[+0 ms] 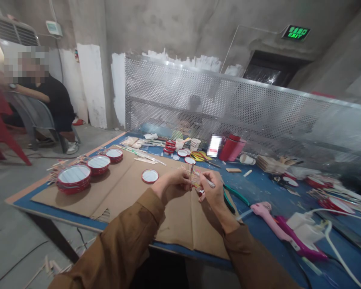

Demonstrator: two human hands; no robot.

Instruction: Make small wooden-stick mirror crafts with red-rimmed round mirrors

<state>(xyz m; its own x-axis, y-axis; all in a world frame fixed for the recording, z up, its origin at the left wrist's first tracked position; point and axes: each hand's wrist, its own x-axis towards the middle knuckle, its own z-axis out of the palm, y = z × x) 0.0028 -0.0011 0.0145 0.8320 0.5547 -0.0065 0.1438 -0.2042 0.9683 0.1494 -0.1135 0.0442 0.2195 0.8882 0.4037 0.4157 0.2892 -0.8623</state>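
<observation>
Over the cardboard sheet (120, 188), my left hand (176, 182) pinches a thin brown stick (191, 171) that points upward. Close beside it, my right hand (212, 188) has its fingers closed around a pale, pen-like rod (209, 182). Between the fingertips is a small piece with pinkish and yellow bits, too blurred to name. A small round red-rimmed piece with a white top (150, 176) lies on the cardboard left of my hands. Green-handled pliers (237, 194) rest just right of my right hand.
Stacked red-rimmed round pieces (74, 176) stand at the left. Pink (266, 216) and purple glue guns (302, 243) lie at the right near a white power strip (307, 228). A red bottle (229, 147), paper cups and a lit phone (214, 145) line the back. A person (54, 94) sits far left.
</observation>
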